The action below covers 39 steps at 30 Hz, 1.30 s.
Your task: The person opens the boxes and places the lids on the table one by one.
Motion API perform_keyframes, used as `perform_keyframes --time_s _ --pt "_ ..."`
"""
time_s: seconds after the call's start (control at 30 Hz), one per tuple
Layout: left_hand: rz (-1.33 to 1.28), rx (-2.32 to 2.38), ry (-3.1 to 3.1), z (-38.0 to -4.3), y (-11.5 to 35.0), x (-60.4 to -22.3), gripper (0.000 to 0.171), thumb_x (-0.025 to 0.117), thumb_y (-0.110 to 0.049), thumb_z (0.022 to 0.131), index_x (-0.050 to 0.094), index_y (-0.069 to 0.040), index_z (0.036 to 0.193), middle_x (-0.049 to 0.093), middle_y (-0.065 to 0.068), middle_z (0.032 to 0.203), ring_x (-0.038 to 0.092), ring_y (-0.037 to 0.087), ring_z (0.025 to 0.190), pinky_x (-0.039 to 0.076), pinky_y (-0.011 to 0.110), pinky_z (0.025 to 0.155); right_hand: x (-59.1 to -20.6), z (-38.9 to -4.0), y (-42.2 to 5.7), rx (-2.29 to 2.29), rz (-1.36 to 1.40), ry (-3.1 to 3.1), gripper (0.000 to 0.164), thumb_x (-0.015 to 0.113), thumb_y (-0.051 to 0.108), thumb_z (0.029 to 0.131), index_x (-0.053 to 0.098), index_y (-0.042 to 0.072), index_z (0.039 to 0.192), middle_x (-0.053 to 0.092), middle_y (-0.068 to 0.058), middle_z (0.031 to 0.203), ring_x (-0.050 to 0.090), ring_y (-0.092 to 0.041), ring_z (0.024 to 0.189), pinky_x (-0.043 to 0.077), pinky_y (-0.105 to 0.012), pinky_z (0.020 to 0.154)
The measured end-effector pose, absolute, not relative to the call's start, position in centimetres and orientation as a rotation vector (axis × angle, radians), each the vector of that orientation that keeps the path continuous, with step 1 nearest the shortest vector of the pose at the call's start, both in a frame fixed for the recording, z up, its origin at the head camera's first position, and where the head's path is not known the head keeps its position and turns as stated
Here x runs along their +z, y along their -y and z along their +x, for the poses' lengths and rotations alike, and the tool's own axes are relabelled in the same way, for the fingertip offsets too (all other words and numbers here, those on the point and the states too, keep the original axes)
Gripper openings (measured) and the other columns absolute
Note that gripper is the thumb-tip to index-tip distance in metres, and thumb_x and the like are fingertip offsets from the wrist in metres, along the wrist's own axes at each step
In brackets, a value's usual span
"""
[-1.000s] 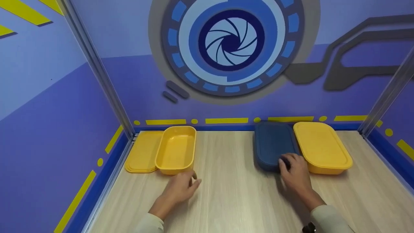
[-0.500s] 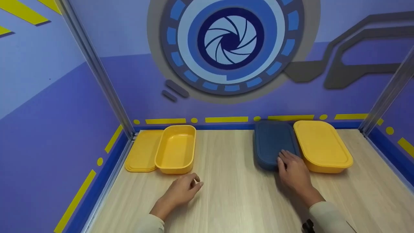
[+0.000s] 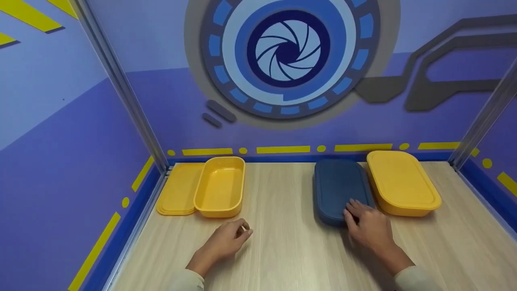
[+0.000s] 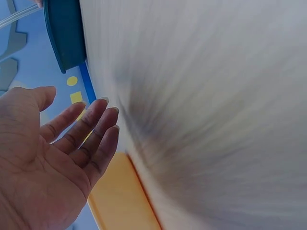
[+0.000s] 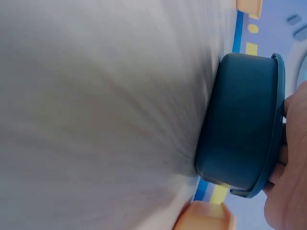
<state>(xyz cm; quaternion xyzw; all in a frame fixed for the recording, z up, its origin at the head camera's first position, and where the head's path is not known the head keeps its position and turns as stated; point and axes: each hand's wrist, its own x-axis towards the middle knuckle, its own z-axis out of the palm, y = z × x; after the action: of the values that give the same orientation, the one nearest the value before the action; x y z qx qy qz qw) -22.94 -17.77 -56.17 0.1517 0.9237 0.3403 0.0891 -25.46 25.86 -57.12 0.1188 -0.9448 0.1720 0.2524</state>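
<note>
In the head view a dark blue lidded lunch box (image 3: 341, 186) stands right of centre. My right hand (image 3: 369, 226) rests on its near right corner, fingers and thumb on the lid. The right wrist view shows the blue box (image 5: 240, 120) from the side, with bent fingers (image 5: 283, 155) against the lid's top. Relaxed and holding nothing, my left hand (image 3: 226, 240) hovers just in front of an uncovered yellow lunch box (image 3: 221, 186). Its palm and loosely bent fingers (image 4: 79, 134) show in the left wrist view.
A yellow lid (image 3: 179, 190) lies left of the uncovered box, partly beneath it. Close on the blue box's right stands a lidded yellow lunch box (image 3: 404, 186). Printed panels (image 3: 282, 137) wall the wooden table (image 3: 282, 242) at the back and both sides.
The blue lunch box has slid away from the back wall toward me, slightly left, with my right hand on it. The right fingers have flattened onto the lid. My left hand has barely moved.
</note>
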Motion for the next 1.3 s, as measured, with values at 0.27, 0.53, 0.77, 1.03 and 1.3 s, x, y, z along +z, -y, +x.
perform_keyframes --time_s 0.27,0.53,0.77,1.03,1.3 --pt "0.470 0.999 -2.741 -22.8 17.7 -55.8 0.030 0.059 -0.044 0.109 0.072 -0.017 0.115 0.070 -0.004 0.094 0.060 0.006 0.082 0.051 0.029 0.075 -56.7 -23.4 -26.0 0.432 0.381 2.616 0.032 0.077 0.031 0.097 0.083 0.009 0.120 0.080 -0.013 0.124 0.079 -0.036 0.112 0.062 -0.058 0.092" --pt "0.448 0.997 -2.718 -22.5 17.4 -55.6 0.029 0.059 -0.044 0.109 0.071 -0.019 0.116 0.068 -0.006 0.091 0.059 0.007 0.079 0.049 0.029 0.073 -56.7 -21.1 -26.1 0.378 0.434 2.572 0.029 0.081 0.030 0.092 0.085 0.012 0.115 0.081 -0.009 0.122 0.081 -0.031 0.108 0.064 -0.053 0.088" --pt "0.435 1.000 -2.700 -22.3 17.6 -55.6 0.031 0.058 -0.048 0.109 0.071 -0.021 0.117 0.070 -0.007 0.093 0.061 0.007 0.082 0.052 0.030 0.075 -56.9 -19.7 -26.2 0.355 0.544 2.552 0.027 0.085 0.030 0.090 0.086 0.015 0.112 0.081 -0.007 0.123 0.080 -0.028 0.112 0.065 -0.050 0.088" --pt "0.482 1.005 -2.703 -22.3 17.3 -56.0 0.029 0.058 -0.046 0.110 0.071 -0.021 0.118 0.070 -0.008 0.093 0.061 0.004 0.080 0.052 0.027 0.074 -57.1 -19.0 -26.7 0.392 0.588 2.559 0.025 0.088 0.028 0.088 0.086 0.021 0.112 0.081 0.002 0.126 0.076 -0.020 0.124 0.062 -0.040 0.099" --pt "0.517 1.012 -2.720 -22.2 17.1 -56.0 0.030 0.058 -0.046 0.110 0.072 -0.021 0.118 0.069 -0.009 0.090 0.059 0.003 0.078 0.050 0.025 0.072 -57.2 -19.3 -28.6 0.730 0.457 2.705 0.077 0.083 0.048 0.092 0.057 0.013 0.155 0.045 -0.011 0.170 0.040 -0.038 0.159 0.014 -0.031 0.137"
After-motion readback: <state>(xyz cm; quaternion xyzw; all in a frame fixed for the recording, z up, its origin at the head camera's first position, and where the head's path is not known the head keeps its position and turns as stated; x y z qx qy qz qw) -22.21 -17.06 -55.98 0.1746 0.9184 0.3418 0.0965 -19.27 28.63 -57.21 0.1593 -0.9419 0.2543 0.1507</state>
